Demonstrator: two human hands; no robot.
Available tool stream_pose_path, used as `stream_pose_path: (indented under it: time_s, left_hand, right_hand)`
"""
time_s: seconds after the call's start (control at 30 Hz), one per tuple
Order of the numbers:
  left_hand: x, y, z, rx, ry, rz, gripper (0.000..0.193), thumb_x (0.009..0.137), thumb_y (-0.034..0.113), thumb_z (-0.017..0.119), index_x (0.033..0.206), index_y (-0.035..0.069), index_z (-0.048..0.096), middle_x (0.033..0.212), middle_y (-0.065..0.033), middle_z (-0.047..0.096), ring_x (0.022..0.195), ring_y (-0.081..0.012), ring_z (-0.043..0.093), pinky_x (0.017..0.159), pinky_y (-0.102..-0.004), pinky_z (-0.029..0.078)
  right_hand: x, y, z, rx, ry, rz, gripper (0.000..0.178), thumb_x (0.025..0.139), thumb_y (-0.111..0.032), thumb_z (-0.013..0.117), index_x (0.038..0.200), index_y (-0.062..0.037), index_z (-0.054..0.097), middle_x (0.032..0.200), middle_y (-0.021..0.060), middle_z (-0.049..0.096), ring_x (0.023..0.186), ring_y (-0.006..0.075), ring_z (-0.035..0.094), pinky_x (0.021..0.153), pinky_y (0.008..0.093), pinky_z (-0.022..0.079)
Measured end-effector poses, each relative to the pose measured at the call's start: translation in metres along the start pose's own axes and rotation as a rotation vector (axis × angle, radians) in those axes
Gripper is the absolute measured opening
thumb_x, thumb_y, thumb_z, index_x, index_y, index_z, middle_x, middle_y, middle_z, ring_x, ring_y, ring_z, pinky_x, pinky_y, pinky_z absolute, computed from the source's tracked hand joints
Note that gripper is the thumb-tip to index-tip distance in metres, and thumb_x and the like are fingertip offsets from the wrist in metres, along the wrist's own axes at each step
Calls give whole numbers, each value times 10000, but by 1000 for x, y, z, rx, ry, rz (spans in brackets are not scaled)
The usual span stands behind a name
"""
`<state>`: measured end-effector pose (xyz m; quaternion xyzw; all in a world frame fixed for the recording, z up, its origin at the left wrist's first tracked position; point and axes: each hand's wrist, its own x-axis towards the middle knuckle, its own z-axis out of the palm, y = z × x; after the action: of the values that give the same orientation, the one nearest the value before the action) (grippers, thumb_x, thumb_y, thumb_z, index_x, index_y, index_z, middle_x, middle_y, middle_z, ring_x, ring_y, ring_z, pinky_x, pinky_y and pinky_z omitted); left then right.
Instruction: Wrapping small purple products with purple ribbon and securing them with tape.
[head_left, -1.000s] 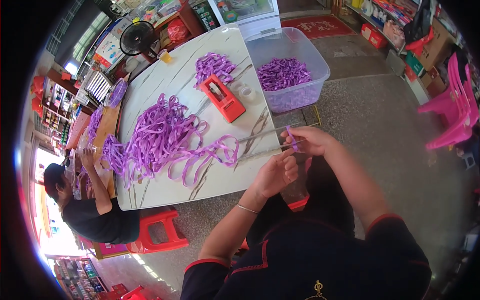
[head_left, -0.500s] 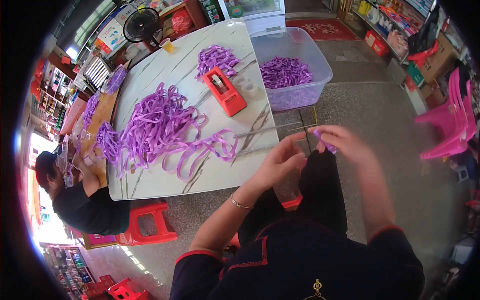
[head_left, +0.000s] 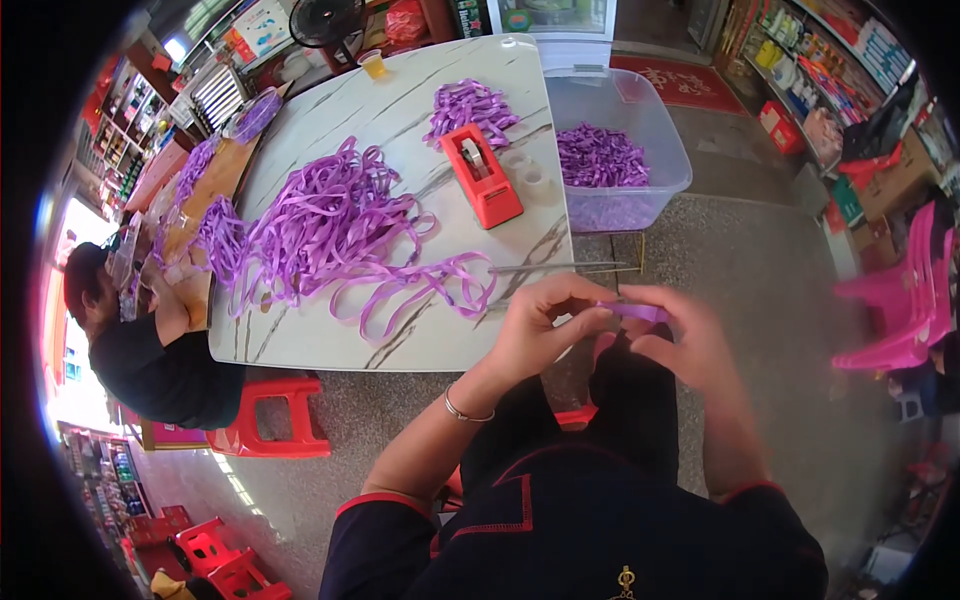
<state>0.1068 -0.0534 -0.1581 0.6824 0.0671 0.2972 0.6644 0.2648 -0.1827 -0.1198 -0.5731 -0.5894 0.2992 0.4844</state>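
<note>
both hands have dropped below the table edge, left hand (head_left: 545, 325) and right hand (head_left: 685, 340) pinching a short flat purple strip (head_left: 632, 311).

Small shop floor: stocked goods shelves (head_left: 800, 70), glass-door fridge (head_left: 550, 20), pink plastic chairs (head_left: 900, 300), white marble-pattern table (head_left: 300, 340) heaped with purple ribbon strips (head_left: 320, 225)

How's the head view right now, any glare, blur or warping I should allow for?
Head view: strong fisheye, so the table edges bow and the corners go black. Daylight blows out the far left rim beside the seated co-worker. The left hand and right hand, pinching a purple strip, look slightly soft; the ribbon pile and red tape dispenser are sharper.
</note>
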Motion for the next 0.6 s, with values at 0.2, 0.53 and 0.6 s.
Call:
stream_pose_path:
  time_s: [0.2, 0.53, 0.6]
  left_hand:
    - [-8, 1, -4, -26, 44, 26, 195, 809, -34, 586, 1005, -35, 582, 925, -83, 569, 819, -149, 585, 734, -256, 493]
    - [-10, 7, -7, 65, 55, -8, 186, 782, -65, 600, 966, -37, 603, 917, -105, 583, 822, -166, 596, 729, -269, 508]
    - [-11, 10, -6, 45, 58, 28, 183, 777, -76, 598, 957, -41, 602, 903, -111, 591, 817, -164, 599, 699, -269, 515]
  right_hand:
    - [2, 4, 15, -52, 203, 6, 279, 745, -71, 672, 1019, -46, 625, 787, 69, 641, 676, 108, 604, 617, 227, 470]
    - [4, 9, 22, 31, 220, -45, 292, 718, -73, 706, 1001, -51, 640, 779, 58, 646, 663, 93, 592, 603, 216, 464]
    - [6, 6, 25, 39, 242, -63, 292, 718, -68, 706, 1002, -52, 641, 773, 55, 645, 657, 87, 587, 599, 214, 462]
